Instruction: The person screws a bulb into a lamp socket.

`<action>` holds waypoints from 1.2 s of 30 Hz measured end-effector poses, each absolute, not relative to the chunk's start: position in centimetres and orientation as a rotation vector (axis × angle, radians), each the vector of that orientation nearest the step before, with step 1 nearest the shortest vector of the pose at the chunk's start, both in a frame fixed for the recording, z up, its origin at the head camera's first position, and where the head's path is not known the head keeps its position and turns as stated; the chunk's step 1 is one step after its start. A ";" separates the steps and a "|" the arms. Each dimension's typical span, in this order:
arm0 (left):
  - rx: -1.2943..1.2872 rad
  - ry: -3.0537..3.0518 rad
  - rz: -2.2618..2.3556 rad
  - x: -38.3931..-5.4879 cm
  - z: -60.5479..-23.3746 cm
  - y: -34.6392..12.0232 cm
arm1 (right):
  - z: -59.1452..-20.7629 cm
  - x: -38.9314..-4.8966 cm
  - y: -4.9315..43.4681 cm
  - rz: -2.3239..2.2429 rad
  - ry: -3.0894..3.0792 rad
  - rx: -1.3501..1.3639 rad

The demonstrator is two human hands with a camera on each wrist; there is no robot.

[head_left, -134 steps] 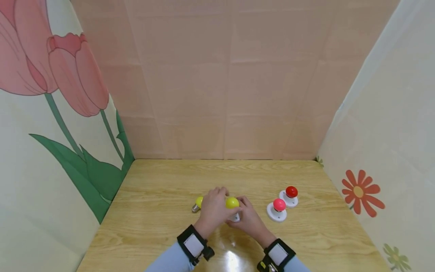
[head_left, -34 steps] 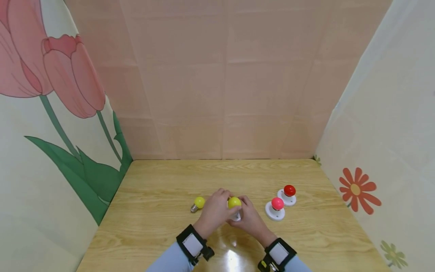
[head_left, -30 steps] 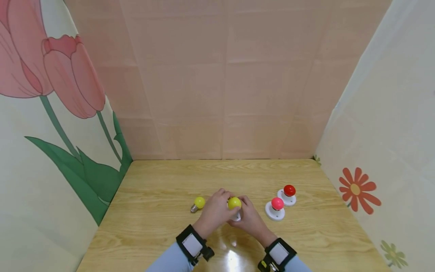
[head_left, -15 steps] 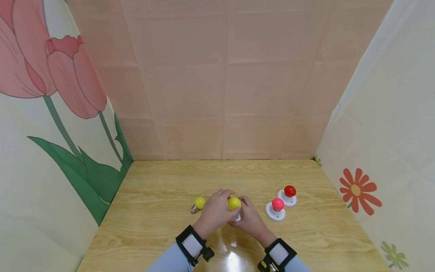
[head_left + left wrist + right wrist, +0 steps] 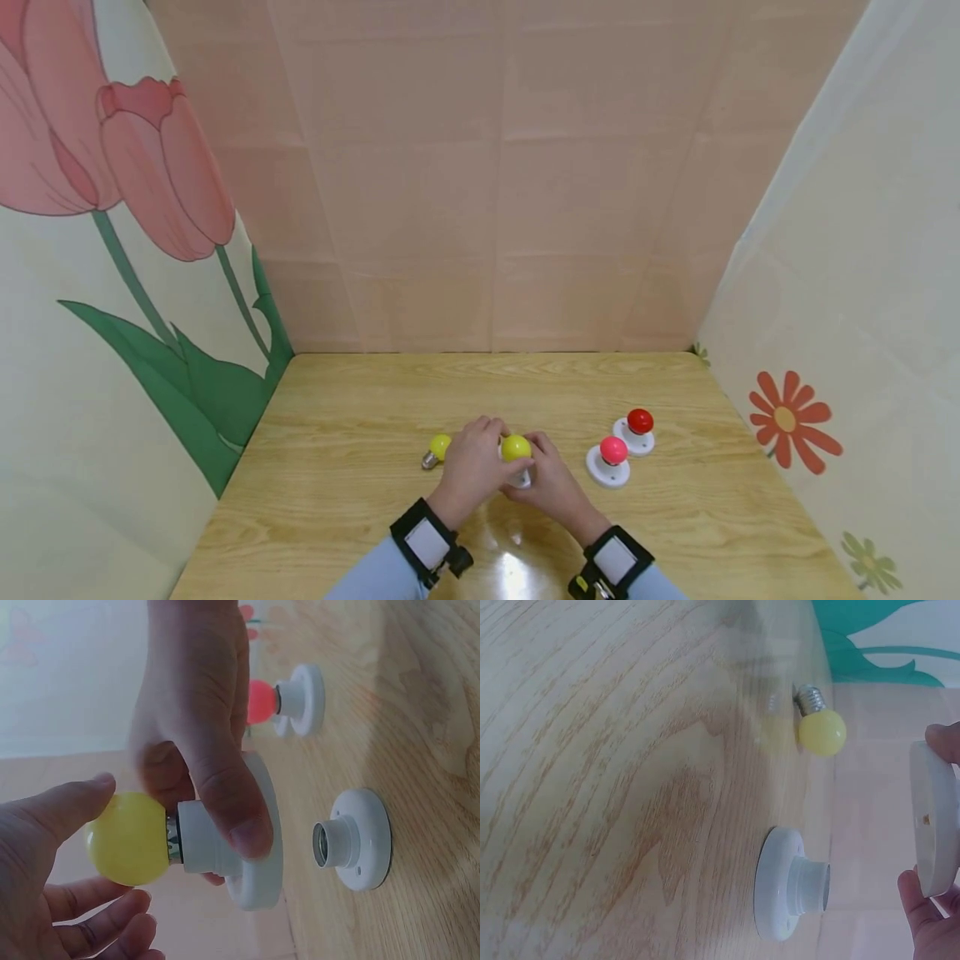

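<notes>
My left hand [image 5: 474, 467] holds a yellow light bulb [image 5: 515, 447] by its globe, thumb on one side and fingers on the other in the left wrist view. The bulb's metal cap sits in the mouth of a white lamp socket [image 5: 259, 885], with a little of the metal still showing. Gripping that socket around its collar and round base is my right hand [image 5: 551, 483]. The right wrist view shows the underside of the base [image 5: 934, 817], raised above the table. A second yellow bulb [image 5: 823, 733] lies loose left of my left hand.
A bulbless white socket [image 5: 776, 885] stands on the wooden table [image 5: 337, 517], hidden behind my hands in the head view. To the right stand two white sockets, one bearing a pink bulb [image 5: 613, 450], the other a red bulb [image 5: 641, 421]. Walls enclose the table's back and sides.
My left hand's fingers have shifted slightly around the held bulb and now cover part of the loose bulb in the head view. The right hand keeps its place on the socket.
</notes>
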State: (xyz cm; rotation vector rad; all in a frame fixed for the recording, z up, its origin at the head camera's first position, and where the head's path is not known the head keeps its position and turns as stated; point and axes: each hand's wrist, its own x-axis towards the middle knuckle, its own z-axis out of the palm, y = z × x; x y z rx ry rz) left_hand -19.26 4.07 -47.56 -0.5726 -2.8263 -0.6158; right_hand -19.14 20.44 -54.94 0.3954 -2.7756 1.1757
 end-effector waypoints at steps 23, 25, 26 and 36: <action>-0.653 -2.848 -0.723 -19.4 -47.2 4.1 | -55.0 -19.1 20.5 1.139 -2.776 0.387; -0.658 -2.844 -0.720 -19.4 -47.1 4.1 | -55.0 -19.1 20.5 1.135 -2.778 0.381; -0.661 -2.842 -0.715 -19.4 -47.1 4.2 | -55.0 -19.1 20.5 1.129 -2.777 0.382; -0.643 -2.838 -0.637 -19.2 -47.2 4.5 | -55.1 -19.1 20.7 1.127 -2.777 0.385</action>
